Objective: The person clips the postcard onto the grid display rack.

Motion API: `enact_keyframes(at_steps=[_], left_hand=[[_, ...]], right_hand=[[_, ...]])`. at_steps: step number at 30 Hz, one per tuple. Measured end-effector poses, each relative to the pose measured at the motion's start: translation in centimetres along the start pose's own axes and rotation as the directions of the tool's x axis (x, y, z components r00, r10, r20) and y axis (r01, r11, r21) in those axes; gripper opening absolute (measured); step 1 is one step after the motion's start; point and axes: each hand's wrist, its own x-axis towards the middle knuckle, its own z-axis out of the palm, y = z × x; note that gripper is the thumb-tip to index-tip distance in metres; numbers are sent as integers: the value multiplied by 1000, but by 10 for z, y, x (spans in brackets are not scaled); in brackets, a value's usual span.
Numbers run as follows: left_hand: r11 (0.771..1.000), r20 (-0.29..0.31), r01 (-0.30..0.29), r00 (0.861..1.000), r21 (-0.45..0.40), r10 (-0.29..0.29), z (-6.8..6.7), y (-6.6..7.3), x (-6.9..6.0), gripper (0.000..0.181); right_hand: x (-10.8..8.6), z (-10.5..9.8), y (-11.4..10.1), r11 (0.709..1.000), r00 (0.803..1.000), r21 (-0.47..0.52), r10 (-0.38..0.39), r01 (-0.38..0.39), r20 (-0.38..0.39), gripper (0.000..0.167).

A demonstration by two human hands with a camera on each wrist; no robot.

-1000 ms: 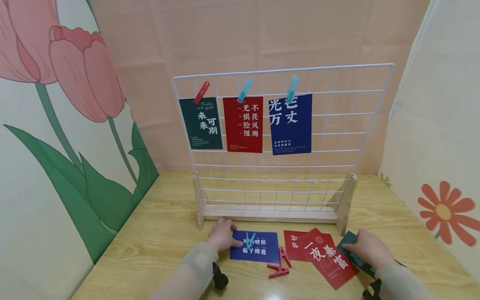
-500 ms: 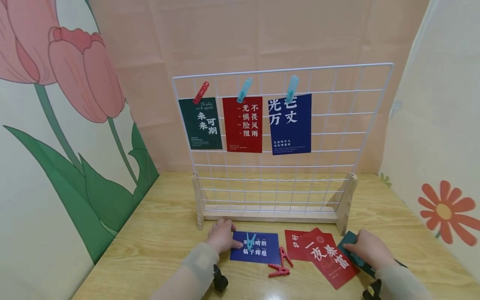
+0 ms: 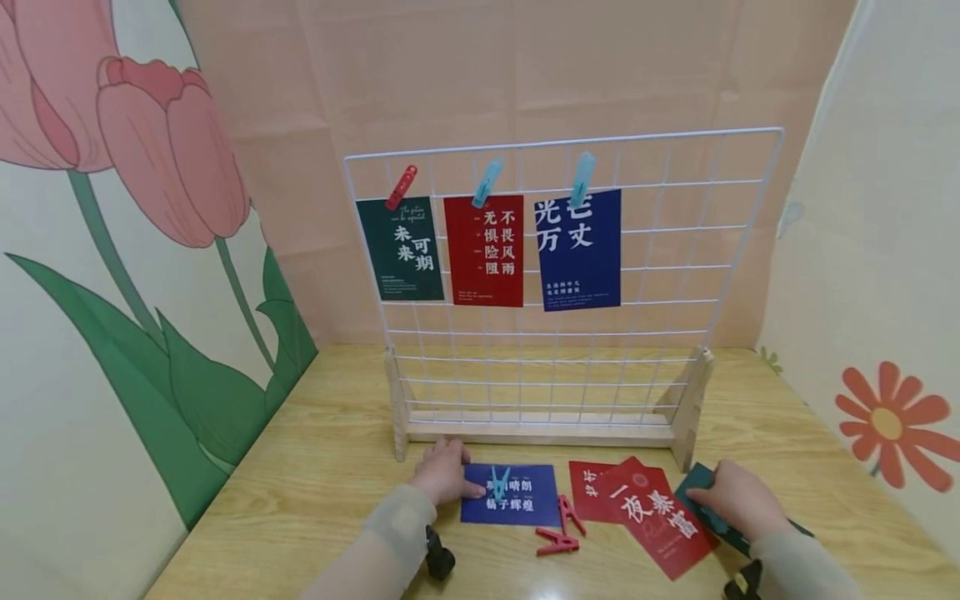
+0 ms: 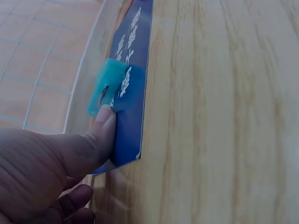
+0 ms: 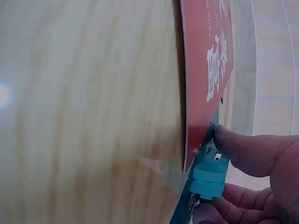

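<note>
My left hand (image 3: pixel 441 475) rests at the left end of a blue card (image 3: pixel 538 471) on the table, its thumb touching the card. On that card lies a teal clothespin (image 4: pixel 110 77), just beyond the thumb tip. At the right, my right hand (image 3: pixel 742 500) rests over a dark green card (image 3: pixel 697 478), thumb on its surface. A second teal clothespin (image 5: pixel 209 176) sits on the green card between thumb and fingers; no firm grip shows. Between the hands lie two overlapping red cards (image 3: pixel 651 521) and two red clothespins (image 3: pixel 557 544).
Behind the cards stands a white wire grid rack on a wooden base (image 3: pixel 540 432). From it hang a green card (image 3: pixel 401 279), a red card (image 3: pixel 468 250) and a blue card (image 3: pixel 581 271), each under a clothespin. Patterned panels flank the table (image 3: pixel 300 467).
</note>
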Motion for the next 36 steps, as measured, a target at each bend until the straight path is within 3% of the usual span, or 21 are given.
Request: enact_keyframes(at_steps=[9,18,28,32,36], left_hand=[[994,-30,-22,999,-107,19,3,-1,-1,49],[986,-53,-63,997,-152,56,7,-5,-2,56],[976,-101,-106,991,-192,88,10,-11,-2,50],[956,-98,-92,993,-277,67,11,-14,-2,48],[918,-76,-54,997,-394,26,10,-14,-3,43]], right_hand=[[0,1,1,1000,1000,11,9,-9,-2,64],[-1,2,-1,1000,1000,7,24,-24,0,60],[-1,2,-1,1000,1000,13,26,-26,0,59],[2,2,1,999,999,16,32,-32,4,61],[4,3,3,999,1000,22,26,-26,5,60]])
